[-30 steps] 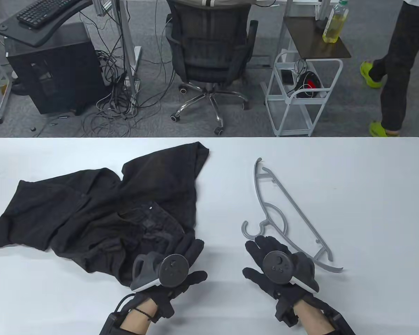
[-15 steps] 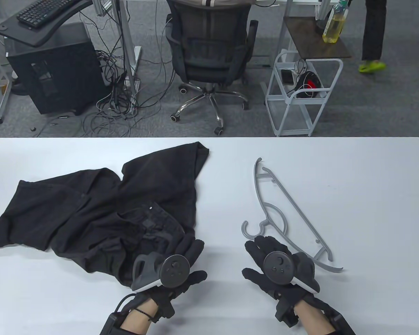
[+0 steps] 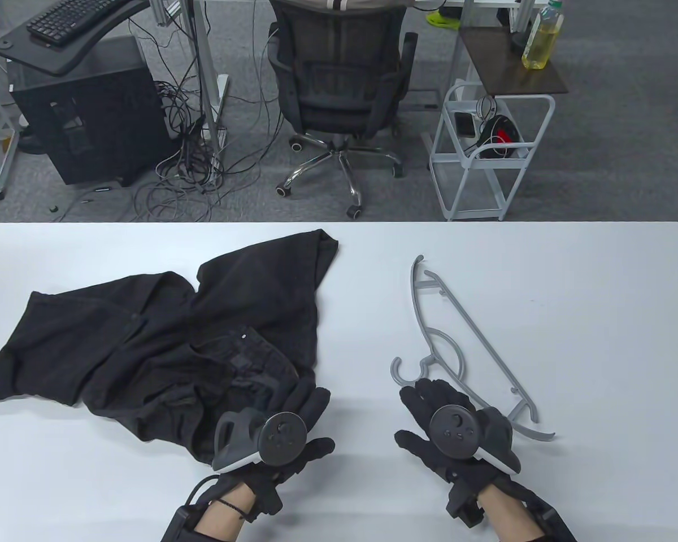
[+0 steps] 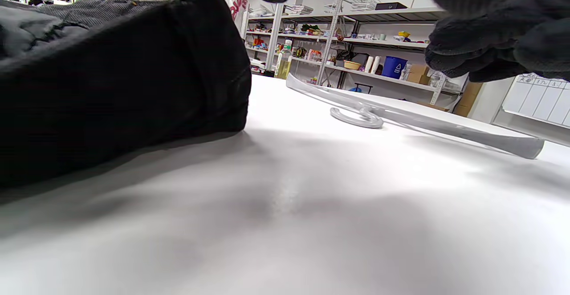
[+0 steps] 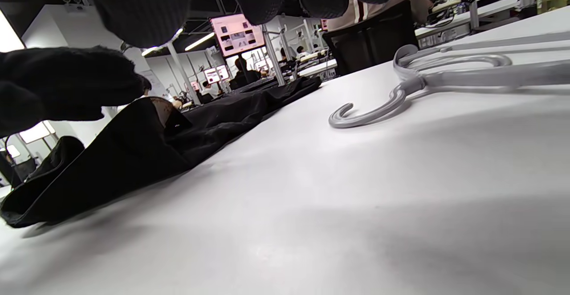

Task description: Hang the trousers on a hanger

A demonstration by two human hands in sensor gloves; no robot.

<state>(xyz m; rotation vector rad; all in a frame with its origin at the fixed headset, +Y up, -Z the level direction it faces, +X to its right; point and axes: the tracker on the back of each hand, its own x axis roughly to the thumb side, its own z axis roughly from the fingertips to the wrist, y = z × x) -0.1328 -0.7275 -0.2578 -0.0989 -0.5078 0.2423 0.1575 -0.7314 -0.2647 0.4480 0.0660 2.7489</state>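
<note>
Black trousers point(image 3: 164, 344) lie crumpled on the left half of the white table point(image 3: 599, 316), legs folded over one another and the waistband bunched toward the near edge. To their right, well apart from the cloth, the grey plastic hanger point(image 3: 463, 350) lies flat, its hook pointing left and near.

The left hand point(image 3: 282, 429) sits at the near right edge of the fabric with fingers spread flat, gripping nothing. The right hand point(image 3: 452, 429) hovers just near of the hook, fingers loosely extended and likewise empty; the wrist views show gloved fingertips clear of the tabletop.

Risks, as I judge them: the heaped cloth may be lifted by a single layer, so a leg trails or twists and the trousers hang lopsided. The light hanger could skate away on the smooth surface if nudged rather than pinched, or its hook could snag in the fabric.
</note>
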